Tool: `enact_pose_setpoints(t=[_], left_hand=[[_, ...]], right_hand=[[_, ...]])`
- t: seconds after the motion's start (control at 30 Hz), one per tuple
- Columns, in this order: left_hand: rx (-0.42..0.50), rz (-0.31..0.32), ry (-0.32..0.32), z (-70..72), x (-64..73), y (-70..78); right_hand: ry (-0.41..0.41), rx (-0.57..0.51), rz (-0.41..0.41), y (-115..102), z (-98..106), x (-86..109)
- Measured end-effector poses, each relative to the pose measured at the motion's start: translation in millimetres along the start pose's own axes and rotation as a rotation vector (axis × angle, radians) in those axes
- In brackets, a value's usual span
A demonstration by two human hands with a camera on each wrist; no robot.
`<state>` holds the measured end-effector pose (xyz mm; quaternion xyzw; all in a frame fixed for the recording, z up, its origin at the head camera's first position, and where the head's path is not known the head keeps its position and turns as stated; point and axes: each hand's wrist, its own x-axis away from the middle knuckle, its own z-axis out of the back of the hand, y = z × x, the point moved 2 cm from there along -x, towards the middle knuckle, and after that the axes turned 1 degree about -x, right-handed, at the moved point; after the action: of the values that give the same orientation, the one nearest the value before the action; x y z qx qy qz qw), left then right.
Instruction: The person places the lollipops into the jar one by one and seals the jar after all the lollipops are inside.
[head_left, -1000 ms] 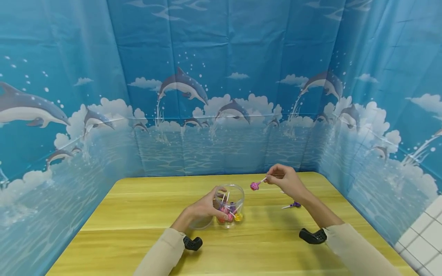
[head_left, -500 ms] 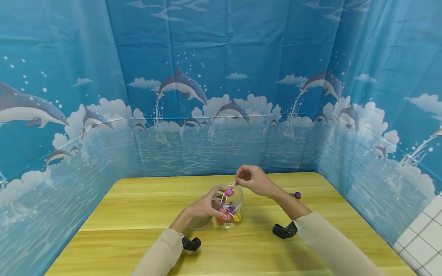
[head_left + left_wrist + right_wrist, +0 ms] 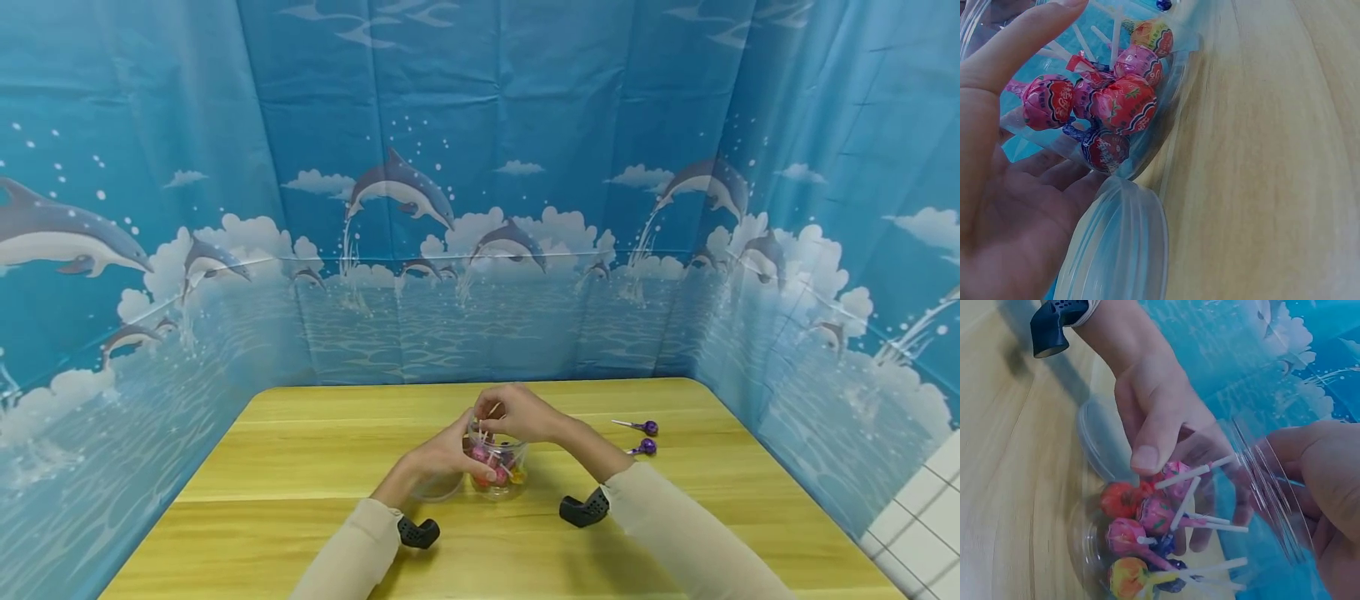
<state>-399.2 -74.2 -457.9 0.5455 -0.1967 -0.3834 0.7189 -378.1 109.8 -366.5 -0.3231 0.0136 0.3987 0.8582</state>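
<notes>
My left hand (image 3: 442, 450) grips a clear plastic jar (image 3: 497, 490) from its left side, with the thumb across the front. Several wrapped lollipops lie inside, among them a red lollipop (image 3: 1125, 105), a yellow lollipop (image 3: 1129, 578) and a pink lollipop (image 3: 1047, 103). At the jar's mouth is my right hand (image 3: 521, 414), fingers bent, fingertips just inside the rim. White sticks stand right below those fingertips. In the right wrist view, a pink lollipop's stick (image 3: 1188, 475) points toward my right fingers; whether they still pinch it cannot be seen clearly.
Two purple lollipops lie on the yellow wooden table (image 3: 300, 467) to the right: a farther purple lollipop (image 3: 649, 427) and a nearer purple lollipop (image 3: 647, 447). A clear round lid (image 3: 1125, 244) rests beside the jar, under my left wrist. A dolphin-print curtain (image 3: 480, 317) surrounds the table.
My right hand has carried a pink lollipop leftward from the table's right side and lowered it into the jar. My left hand keeps its grip on the jar.
</notes>
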Motion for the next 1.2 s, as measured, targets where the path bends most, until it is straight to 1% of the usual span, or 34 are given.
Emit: enact_pose_setpoints(t=[0.07, 0.27, 0.37, 0.53, 0.73, 0.93, 1.2], left_hand=[[0.004, 0.002, 0.001, -0.6, 0.2, 0.0], [0.023, 0.038, 0.025, -1.1, 2.3, 2.7], [0.016, 0.054, 0.039, -0.5, 2.9, 1.9], [-0.01, 0.071, 0.053, 0.3, 3.1, 0.4], [-0.025, 0.087, 0.059, 0.2, 2.5, -1.6], [-0.026, 0.08, 0.062, 0.1, 2.5, -0.7], [-0.055, 0.087, 0.064, 0.6, 2.4, 0.7]], right_hand=[[0.012, -0.003, -0.006, -1.2, 1.5, 1.8], [0.037, -0.035, 0.0, -0.8, 10.6, 8.6], [0.065, -0.048, 0.003, -0.4, 16.5, 13.8], [0.117, -0.037, -0.026, 3.0, 28.0, 24.8], [0.147, -0.016, -0.062, 13.0, 40.4, 40.8], [0.165, -0.015, -0.087, 23.6, 53.3, 55.4], [0.197, 0.017, -0.168, 42.0, 70.7, 80.3]])
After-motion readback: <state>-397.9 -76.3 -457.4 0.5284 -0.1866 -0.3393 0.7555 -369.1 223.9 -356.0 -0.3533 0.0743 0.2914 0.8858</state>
